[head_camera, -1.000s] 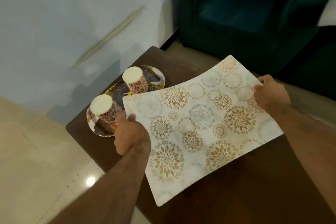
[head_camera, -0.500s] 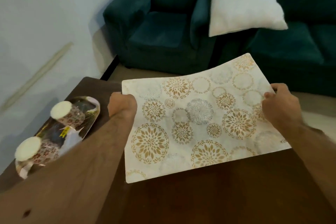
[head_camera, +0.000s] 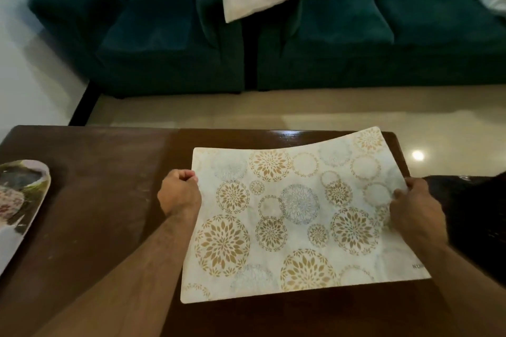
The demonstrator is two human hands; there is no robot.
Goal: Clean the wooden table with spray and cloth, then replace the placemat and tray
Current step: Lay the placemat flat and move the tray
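Over table [head_camera: 104,200], placemat [head_camera: 295,216] now farther from tray [head_camera: 24,200]

Dim, warm indoor light is falling from overhead, throwing a small bright glare spot on the tiled floor [head_camera: 418,155] at far right and a sheen along the far edge of the wooden table [head_camera: 109,200]. Wide-angle distortion is bending the edges, and the tray [head_camera: 24,200] at far left is smearing into blur.

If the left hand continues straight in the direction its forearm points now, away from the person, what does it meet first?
Probably nothing on the table: beyond the left hand lies only bare wooden table up to its far edge. Past that come floor and the green sofa, though depth is unclear.
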